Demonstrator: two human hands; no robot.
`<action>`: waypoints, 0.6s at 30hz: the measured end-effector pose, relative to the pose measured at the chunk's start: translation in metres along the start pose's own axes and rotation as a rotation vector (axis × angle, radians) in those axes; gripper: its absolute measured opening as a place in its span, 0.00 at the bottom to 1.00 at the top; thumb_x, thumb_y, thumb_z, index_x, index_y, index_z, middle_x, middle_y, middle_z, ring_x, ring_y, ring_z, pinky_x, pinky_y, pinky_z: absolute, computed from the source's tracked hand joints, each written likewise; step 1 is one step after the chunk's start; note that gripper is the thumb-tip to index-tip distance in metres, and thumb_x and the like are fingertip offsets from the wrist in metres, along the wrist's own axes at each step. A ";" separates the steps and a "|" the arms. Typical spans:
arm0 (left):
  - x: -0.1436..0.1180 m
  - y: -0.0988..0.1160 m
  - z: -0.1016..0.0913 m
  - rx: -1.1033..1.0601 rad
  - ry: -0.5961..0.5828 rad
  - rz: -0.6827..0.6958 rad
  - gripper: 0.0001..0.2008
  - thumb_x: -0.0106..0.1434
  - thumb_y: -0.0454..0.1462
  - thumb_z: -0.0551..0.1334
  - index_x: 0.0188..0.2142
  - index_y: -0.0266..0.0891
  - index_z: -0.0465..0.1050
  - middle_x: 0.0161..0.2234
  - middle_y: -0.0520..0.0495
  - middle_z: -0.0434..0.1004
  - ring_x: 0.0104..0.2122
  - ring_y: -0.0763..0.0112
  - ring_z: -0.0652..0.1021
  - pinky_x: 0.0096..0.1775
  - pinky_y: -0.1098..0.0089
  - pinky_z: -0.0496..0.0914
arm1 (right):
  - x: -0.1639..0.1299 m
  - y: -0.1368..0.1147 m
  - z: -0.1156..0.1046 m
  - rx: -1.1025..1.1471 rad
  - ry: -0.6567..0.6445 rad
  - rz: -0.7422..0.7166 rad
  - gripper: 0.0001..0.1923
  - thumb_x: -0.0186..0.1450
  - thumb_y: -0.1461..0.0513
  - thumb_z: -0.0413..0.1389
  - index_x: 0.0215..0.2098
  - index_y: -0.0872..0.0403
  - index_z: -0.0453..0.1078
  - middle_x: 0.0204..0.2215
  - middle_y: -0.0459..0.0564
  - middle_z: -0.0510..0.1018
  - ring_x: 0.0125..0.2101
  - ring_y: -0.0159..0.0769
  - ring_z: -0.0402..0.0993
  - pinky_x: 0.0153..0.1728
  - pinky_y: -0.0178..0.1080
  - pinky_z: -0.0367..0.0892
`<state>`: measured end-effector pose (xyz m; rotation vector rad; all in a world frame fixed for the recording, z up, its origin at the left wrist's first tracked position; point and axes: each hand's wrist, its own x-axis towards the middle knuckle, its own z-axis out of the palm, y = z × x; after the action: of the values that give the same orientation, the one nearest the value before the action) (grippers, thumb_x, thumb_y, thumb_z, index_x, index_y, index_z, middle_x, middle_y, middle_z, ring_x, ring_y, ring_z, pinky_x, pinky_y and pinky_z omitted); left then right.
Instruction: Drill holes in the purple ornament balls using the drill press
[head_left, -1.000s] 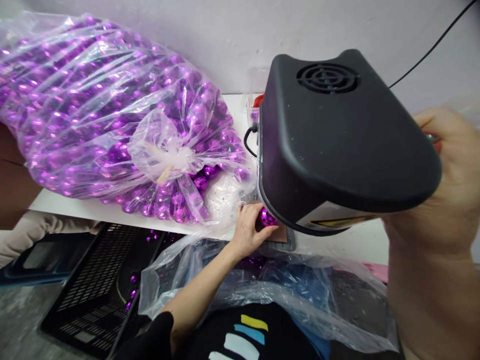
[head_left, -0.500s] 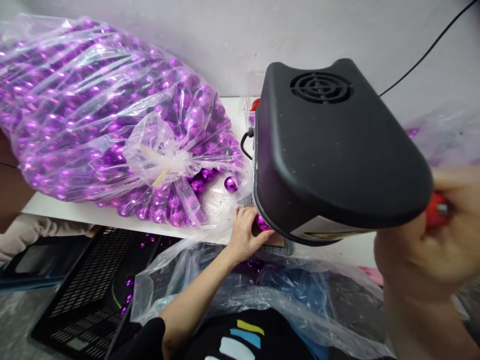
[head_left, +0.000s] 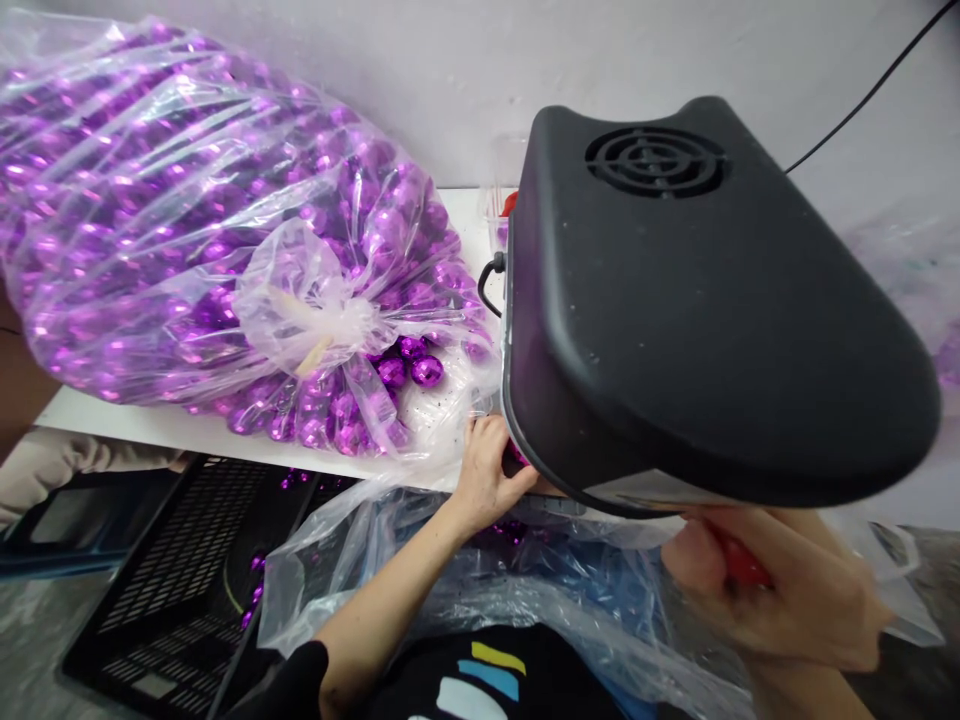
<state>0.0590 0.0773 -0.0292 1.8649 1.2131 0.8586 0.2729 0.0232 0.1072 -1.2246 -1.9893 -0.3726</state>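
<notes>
My left hand (head_left: 491,470) is closed on a shiny purple ball (head_left: 517,453) at the base of a black machine (head_left: 697,300); the machine's housing hides part of the ball. My right hand (head_left: 787,580) wraps around a red handle (head_left: 742,565) below the housing's right side. To the left lies a tied clear plastic bag (head_left: 315,325) packed with purple faceted balls. Several loose purple balls (head_left: 427,371) rest on the white table between the bag's knot and the machine.
A black plastic crate (head_left: 157,570) with a few purple balls stands below the table at left. Clear plastic sheeting (head_left: 375,560) hangs along the table's front edge over my lap. Another person's trouser leg (head_left: 82,460) shows at far left. A black cable (head_left: 870,90) crosses the wall.
My right hand has swung the red handle down and to the left. One loose purple ball has rolled left towards the others. My left hand stays nearly in place.
</notes>
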 end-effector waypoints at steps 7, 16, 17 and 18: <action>0.000 0.001 0.003 0.022 0.008 -0.008 0.16 0.63 0.45 0.67 0.49 0.45 0.78 0.48 0.42 0.81 0.54 0.49 0.75 0.66 0.46 0.60 | -0.017 0.000 0.008 -0.066 0.063 0.002 0.07 0.70 0.60 0.51 0.36 0.53 0.69 0.26 0.47 0.72 0.29 0.26 0.68 0.23 0.36 0.49; 0.000 -0.005 0.003 0.041 -0.006 0.003 0.17 0.63 0.48 0.67 0.48 0.46 0.78 0.48 0.43 0.82 0.55 0.50 0.76 0.64 0.49 0.64 | -0.026 0.001 0.018 -0.037 0.136 0.008 0.08 0.67 0.62 0.55 0.30 0.54 0.67 0.27 0.47 0.71 0.29 0.25 0.65 0.24 0.34 0.50; 0.000 -0.005 0.003 0.036 -0.004 0.004 0.17 0.63 0.48 0.67 0.48 0.45 0.78 0.48 0.43 0.82 0.55 0.50 0.76 0.64 0.48 0.64 | -0.027 0.000 0.019 -0.029 0.137 0.013 0.08 0.67 0.62 0.55 0.30 0.55 0.66 0.27 0.47 0.71 0.29 0.25 0.64 0.24 0.34 0.50; 0.000 -0.005 0.003 0.031 -0.001 0.005 0.17 0.63 0.49 0.67 0.48 0.45 0.78 0.48 0.42 0.82 0.55 0.49 0.76 0.64 0.47 0.64 | -0.028 0.000 0.020 -0.028 0.138 0.021 0.08 0.67 0.63 0.55 0.29 0.55 0.66 0.27 0.47 0.70 0.28 0.24 0.63 0.25 0.34 0.49</action>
<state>0.0595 0.0779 -0.0345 1.8929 1.2283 0.8461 0.2712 0.0173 0.0739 -1.2033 -1.8586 -0.4636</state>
